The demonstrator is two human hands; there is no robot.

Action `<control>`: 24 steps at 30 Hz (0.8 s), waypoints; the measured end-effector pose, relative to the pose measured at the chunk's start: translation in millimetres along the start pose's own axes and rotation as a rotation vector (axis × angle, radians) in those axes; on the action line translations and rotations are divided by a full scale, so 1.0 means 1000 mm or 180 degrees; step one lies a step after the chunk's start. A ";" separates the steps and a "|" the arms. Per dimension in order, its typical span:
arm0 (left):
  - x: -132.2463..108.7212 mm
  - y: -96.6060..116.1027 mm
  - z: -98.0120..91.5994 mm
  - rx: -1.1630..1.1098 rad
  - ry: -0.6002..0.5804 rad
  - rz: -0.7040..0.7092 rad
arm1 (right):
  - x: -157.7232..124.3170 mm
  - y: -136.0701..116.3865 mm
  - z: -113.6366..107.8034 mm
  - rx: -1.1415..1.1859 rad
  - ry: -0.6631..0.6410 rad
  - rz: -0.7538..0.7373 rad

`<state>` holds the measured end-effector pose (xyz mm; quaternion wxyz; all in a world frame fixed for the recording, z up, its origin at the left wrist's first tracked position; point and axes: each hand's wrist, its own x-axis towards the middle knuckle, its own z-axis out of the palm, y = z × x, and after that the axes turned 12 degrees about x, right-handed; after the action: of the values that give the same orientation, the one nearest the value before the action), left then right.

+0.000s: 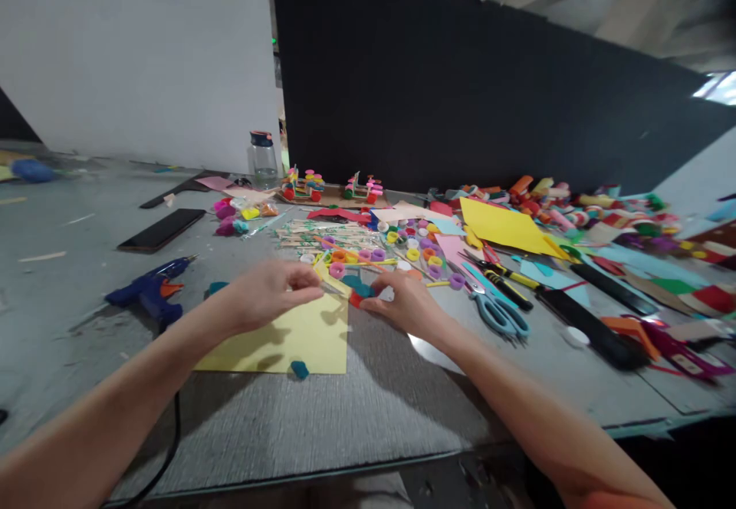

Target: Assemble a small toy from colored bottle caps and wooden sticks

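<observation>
Being pinched between thumb and fingers of the right hand (407, 303): a small teal-and-red craft piece (357, 287), located at the far right corner of the pale yellow paper sheet (316, 338). Whether it is held clear of the grey work surface (258, 432) or rested on it can't be told.

Left hand (270, 288) is held over the sheet's far edge, fingers curled, thumb near the index. A yellow strip (334, 281) is seen between its fingertips and the piece; whether it is gripped can't be told, too blurred.

Handling, judged by look: piece light, probably soft or easily bent. Best taken by the outer rim, fingertip pressure only; a hard squeeze could deform it. Strip looks thin and flexible, best taken near one end. Sheet is light and could be slid by a brushed wrist.

Teal scrap (300, 369) is placed on the sheet's front edge, near its front right corner. Blue glue gun (148, 291) is laid toward the surface's left edge, its cable run to the front edge. Blue-handled scissors (499, 315) are set right of the right hand.
</observation>
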<state>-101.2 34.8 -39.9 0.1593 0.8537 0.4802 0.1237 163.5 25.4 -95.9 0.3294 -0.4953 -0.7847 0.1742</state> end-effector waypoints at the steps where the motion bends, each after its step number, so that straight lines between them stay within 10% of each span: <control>1: 0.000 0.006 0.004 -0.0030 -0.0060 0.0051 | 0.000 -0.001 -0.002 0.0077 -0.0048 0.0017; 18: 0.005 0.011 0.061 -0.1768 -0.0204 -0.0128 | -0.005 -0.019 0.005 0.1333 -0.0900 0.0304; 24: 0.001 0.009 0.064 -0.1434 -0.0017 -0.0263 | -0.004 -0.016 0.008 0.1024 -0.0493 0.0332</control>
<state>-70.3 21.3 -95.3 0.3521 0.7764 0.4746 0.2189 148.2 15.3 -93.3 0.3336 -0.4614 -0.7430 0.3520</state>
